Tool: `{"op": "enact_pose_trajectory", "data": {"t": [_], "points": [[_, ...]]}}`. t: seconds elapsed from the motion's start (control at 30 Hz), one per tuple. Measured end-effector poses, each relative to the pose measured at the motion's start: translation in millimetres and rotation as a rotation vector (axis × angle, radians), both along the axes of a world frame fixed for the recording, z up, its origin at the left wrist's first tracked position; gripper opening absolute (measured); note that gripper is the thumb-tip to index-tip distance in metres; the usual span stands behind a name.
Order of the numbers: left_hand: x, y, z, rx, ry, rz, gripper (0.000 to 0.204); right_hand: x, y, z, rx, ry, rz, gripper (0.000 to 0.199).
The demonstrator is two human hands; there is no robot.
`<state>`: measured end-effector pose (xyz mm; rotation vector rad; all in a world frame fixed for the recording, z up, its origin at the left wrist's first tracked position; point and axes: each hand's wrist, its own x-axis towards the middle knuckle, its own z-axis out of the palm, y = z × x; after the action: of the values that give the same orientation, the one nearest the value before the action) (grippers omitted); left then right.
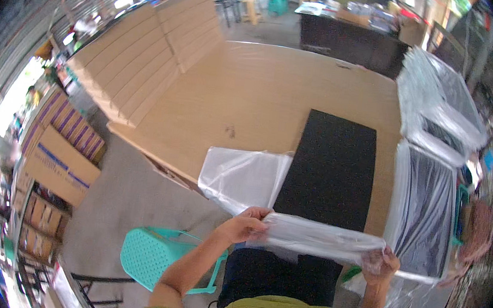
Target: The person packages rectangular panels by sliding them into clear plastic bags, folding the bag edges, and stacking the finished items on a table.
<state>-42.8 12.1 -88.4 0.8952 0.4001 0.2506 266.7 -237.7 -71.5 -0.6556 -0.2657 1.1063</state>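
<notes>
Both my hands hold a clear plastic bag (pixel 321 239) stretched between them, just over the table's near edge. My left hand (pixel 245 225) pinches its left end. At the right end, my right hand (pixel 380 264) grips the plastic, and the film partly covers the fingers. Beyond the bag, a flat black sheet (pixel 332 169) lies on the brown table (pixel 264 96). To the left of that sheet is a stack of clear plastic bags (pixel 244 175), with one corner hanging over the table's edge.
Plastic-wrapped dark panels (pixel 424 209) and wrapped bundles (pixel 443 114) line the table's right side. Stacked flat cardboard (pixel 149 47) stands at the far left. A green plastic stool (pixel 157 259) is on the floor at my left, with cardboard boxes (pixel 59 164) farther left.
</notes>
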Motion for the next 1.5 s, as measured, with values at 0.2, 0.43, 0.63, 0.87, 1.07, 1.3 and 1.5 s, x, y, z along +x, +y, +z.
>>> {"op": "enact_pose_trajectory", "data": {"t": [0.2,0.43,0.63,0.87,1.07,1.3,1.5], "points": [[67,-36,32,1.036,0.506,0.752,0.013,-2,35,-12,-0.709,-0.975,-0.356,0.018],[61,-31,11,1.286,0.866,0.487,0.04,-14,54,-15,-0.88,-1.543,-0.41,0.026],[64,-33,28,1.38,0.845,0.508,0.039,-22,53,-3,-0.961,-1.439,-0.487,0.024],[51,-37,56,1.223,0.834,0.529,0.046,-11,41,-12,-0.829,-1.124,-0.496,0.01],[36,-45,103,0.361,0.213,0.536,0.075,-2,13,7,-0.323,0.033,-0.028,0.013],[21,-34,95,0.044,-0.46,0.307,0.082,-4,39,65,0.276,-1.071,-0.473,0.02],[14,-2,188,0.579,-0.246,0.468,0.1,21,67,139,0.359,-0.952,-0.665,0.026]]}}
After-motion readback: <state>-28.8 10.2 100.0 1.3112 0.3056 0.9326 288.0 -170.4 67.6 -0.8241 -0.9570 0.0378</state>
